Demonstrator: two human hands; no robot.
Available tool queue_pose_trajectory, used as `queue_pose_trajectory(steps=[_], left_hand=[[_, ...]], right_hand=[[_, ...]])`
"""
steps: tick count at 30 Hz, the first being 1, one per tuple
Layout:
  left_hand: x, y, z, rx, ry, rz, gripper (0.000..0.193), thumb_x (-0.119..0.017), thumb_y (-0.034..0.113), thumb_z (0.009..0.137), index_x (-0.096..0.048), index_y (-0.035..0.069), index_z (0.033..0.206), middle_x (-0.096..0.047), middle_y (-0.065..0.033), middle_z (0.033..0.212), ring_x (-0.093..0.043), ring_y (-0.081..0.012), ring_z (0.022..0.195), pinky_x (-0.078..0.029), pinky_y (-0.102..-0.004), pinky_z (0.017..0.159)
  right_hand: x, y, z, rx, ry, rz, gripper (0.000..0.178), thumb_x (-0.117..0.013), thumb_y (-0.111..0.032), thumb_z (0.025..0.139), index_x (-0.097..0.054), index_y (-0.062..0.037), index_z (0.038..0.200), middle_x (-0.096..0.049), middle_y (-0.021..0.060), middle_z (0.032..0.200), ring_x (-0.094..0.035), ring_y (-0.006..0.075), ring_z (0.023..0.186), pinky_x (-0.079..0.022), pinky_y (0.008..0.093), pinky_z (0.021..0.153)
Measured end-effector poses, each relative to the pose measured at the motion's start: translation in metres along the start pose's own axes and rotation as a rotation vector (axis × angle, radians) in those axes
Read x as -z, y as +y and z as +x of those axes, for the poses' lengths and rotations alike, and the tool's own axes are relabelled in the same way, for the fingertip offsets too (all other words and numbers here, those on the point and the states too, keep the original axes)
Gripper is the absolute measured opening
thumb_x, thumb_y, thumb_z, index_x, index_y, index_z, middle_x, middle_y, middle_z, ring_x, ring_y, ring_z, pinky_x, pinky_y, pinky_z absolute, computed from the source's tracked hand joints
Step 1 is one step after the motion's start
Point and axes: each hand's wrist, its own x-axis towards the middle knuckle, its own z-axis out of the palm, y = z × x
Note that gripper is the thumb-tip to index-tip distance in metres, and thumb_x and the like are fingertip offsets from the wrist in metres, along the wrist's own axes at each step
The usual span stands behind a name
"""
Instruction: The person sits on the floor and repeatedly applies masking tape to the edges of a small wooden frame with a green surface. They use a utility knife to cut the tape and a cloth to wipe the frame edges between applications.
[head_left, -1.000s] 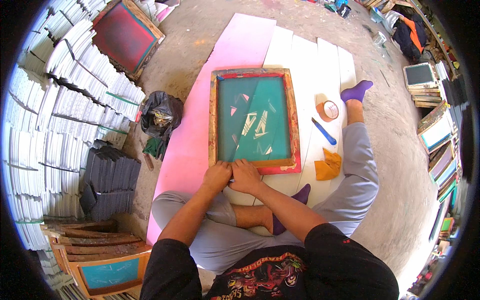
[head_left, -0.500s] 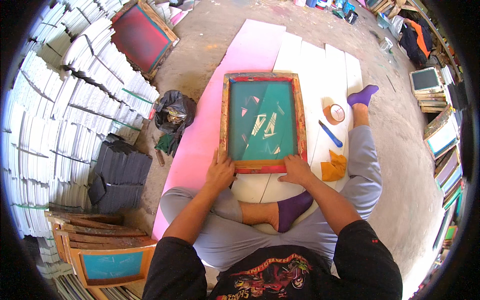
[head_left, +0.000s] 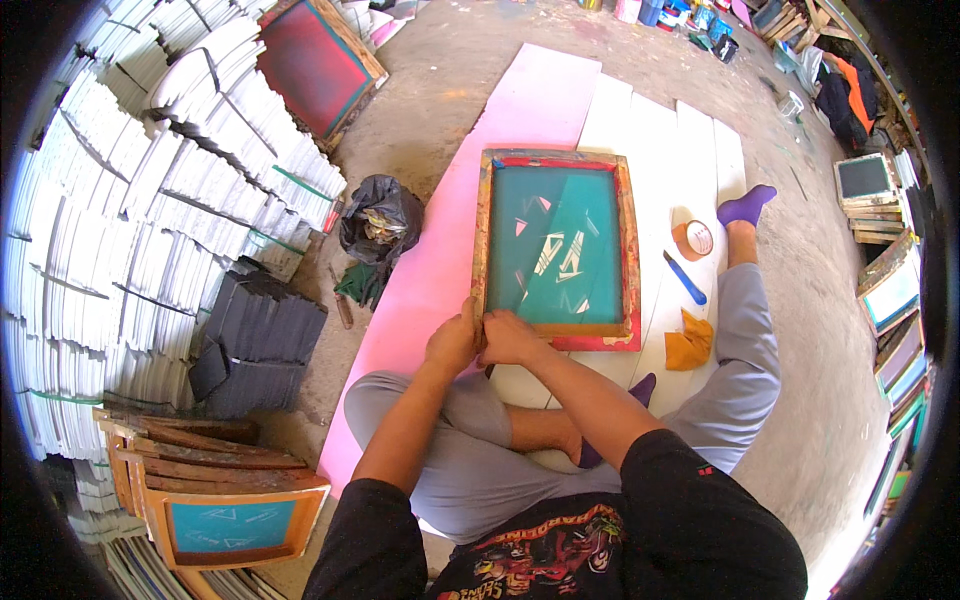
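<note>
A screen printing frame [head_left: 630,250] with a green mesh and pale angular shapes in it lies between my legs. Its wooden border is worn and stained red. At its near left corner, my left hand [head_left: 455,338] is closed on the outer edge. Right beside it, my right hand [head_left: 510,338] has its fingers curled against the same corner. Whatever is between those fingers is hidden. To the right of the frame lie a brown tape roll [head_left: 692,239], a blue-handled knife [head_left: 685,278] and a crumpled orange cloth [head_left: 689,342].
White and pink boards [head_left: 430,265] lie under the frame and my legs. A black plastic bag [head_left: 380,215] stands to the left, before tall stacks of white sheets [head_left: 130,260] and a dark stack [head_left: 260,335]. More wooden screens [head_left: 235,527] lean at lower left.
My right hand has left the frame's near right side and joined my left hand at the near left corner. The whole view has shifted, so the scene sits further right.
</note>
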Motion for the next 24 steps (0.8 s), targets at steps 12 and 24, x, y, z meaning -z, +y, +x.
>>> queue_pose_trajectory(steps=[12, 24], left_hand=[[0.008, 0.004, -0.001, 0.000, 0.002, 0.010, 0.065, -0.068, 0.024, 0.091, -0.035, 0.006, 0.144, -0.071, -0.0297, 0.099, -0.069, -0.0488, 0.092, -0.054, -0.0582, 0.078], [0.004, 0.013, -0.009, 0.026, 0.006, 0.126, 0.071, -0.080, 0.028, 0.084, -0.041, 0.021, 0.143, -0.070, -0.0194, 0.102, -0.070, -0.0414, 0.096, -0.056, -0.0544, 0.077]], right_hand=[[-0.008, 0.022, 0.001, 0.048, 0.181, 0.683, 0.084, -0.087, -0.018, 0.064, -0.043, 0.0003, 0.134, -0.063, 0.0258, 0.121, -0.066, 0.0381, 0.108, -0.053, 0.0437, 0.095], [0.008, 0.090, -0.052, -0.027, 0.048, 0.264, 0.072, -0.083, -0.026, 0.065, -0.052, 0.0019, 0.124, -0.063, 0.0239, 0.121, -0.063, 0.0386, 0.113, -0.052, 0.0445, 0.096]])
